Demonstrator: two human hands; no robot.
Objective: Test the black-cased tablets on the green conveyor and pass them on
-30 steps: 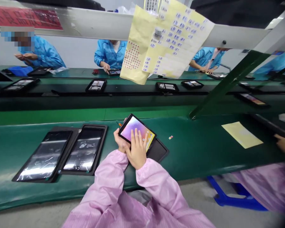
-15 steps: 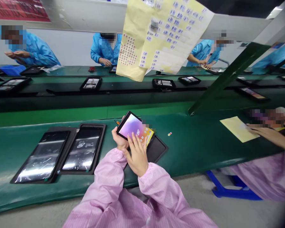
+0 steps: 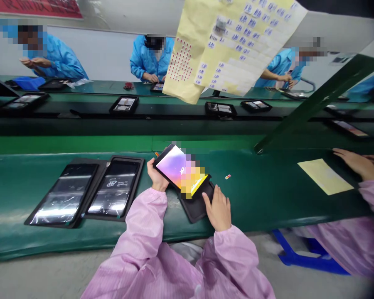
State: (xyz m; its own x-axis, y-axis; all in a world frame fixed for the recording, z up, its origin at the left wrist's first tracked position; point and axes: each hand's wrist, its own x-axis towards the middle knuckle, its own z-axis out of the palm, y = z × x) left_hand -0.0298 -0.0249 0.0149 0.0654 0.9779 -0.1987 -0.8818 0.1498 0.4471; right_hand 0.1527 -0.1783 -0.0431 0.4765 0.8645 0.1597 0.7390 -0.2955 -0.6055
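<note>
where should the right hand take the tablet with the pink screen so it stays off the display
Probably by the near long edge of the black-rimmed tablet with the lit pink-purple screen, toward its right end, coming from the near side with the right hand, which is next to the black tray. The narrow rim keeps fingers off the screen, and the left hand holds that edge's other end.

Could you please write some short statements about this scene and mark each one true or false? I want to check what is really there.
The left hand holds a tablet over a black tray. True.
The tablet's screen is dark. False: it is lit with pink and orange colours.
The right hand grips the tablet too. False: it is at the tray's edge, apart from the tablet.
Two more black trays lie left of the left hand. True.
A yellow paper sheet lies left of those trays. False: it lies far to the right on the green work surface, near another person's hand.
</note>
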